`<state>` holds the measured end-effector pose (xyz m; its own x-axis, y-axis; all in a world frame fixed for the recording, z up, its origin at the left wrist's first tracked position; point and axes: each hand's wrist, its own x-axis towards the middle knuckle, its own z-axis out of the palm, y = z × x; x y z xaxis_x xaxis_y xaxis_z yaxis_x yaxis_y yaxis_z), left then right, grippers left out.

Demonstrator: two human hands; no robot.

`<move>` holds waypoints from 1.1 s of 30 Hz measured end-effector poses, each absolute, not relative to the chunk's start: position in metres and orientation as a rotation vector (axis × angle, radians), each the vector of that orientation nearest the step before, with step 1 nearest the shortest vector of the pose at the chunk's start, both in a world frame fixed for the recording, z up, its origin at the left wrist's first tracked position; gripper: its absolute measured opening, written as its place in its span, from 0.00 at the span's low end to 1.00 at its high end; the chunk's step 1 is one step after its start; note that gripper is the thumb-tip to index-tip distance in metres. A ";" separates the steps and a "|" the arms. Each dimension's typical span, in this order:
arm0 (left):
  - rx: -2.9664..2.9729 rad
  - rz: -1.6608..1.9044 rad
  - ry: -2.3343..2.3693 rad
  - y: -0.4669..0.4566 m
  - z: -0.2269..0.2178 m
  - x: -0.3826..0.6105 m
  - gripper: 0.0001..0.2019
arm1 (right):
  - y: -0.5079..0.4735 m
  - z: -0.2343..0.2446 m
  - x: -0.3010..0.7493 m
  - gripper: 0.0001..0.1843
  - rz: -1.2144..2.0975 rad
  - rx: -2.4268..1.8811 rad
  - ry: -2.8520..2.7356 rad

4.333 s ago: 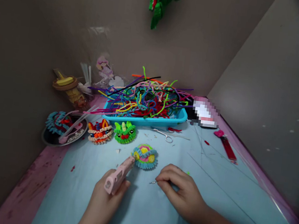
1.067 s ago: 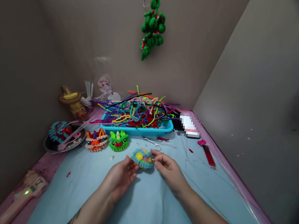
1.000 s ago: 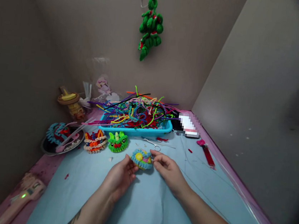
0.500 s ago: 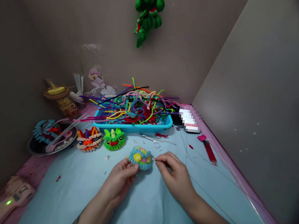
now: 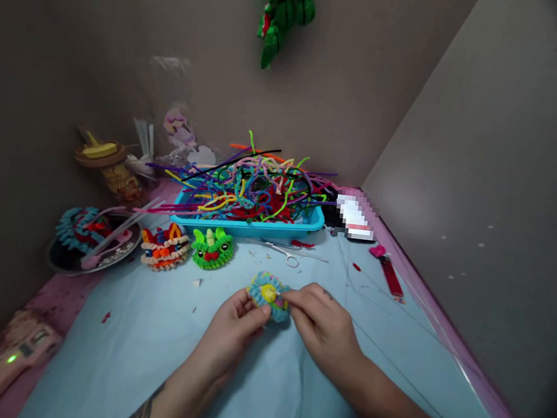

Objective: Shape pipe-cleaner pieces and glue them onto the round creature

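- At lower left, a pink tool (image 5: 13, 370) lies on the pink table cover, its green light lit.
- Behind it, a dark round dish (image 5: 58, 261) holds a blue-and-red fuzzy piece (image 5: 80, 226) and pink-ended sticks.
- An orange-and-cream fuzzy head (image 5: 165, 248) and a green fuzzy head (image 5: 212, 250) sit side by side on the blue sheet (image 5: 141, 354).
- The left hand (image 5: 232, 324) grips the near left edge of a blue-and-yellow fuzzy piece (image 5: 268, 295) between thumb and fingers, above the middle of the sheet.
- Beyond the hands, a blue tray (image 5: 250, 230) overflows with coloured fuzzy stems (image 5: 260, 190).
- Scissors (image 5: 286, 255) lie in front of the tray.
- The right hand (image 5: 323, 325) pinches a small silvery item (image 5: 277, 294), too small to identify, at the piece's yellow disc.
- Farther right lie a blurred-out phone-like object (image 5: 357, 216) and a red strip-shaped thing (image 5: 391, 275).
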<state>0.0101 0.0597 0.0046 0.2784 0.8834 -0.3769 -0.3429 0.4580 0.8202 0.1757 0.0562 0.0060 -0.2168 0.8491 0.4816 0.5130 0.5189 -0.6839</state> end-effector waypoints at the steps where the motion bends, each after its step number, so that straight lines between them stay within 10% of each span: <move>1: 0.701 0.914 0.952 0.059 0.004 0.010 0.14 | 0.056 0.006 0.176 0.14 0.476 -1.127 -1.882; 33: 0.737 0.931 0.903 0.057 0.004 0.009 0.13 | 0.053 0.009 0.174 0.12 0.482 -1.088 -1.838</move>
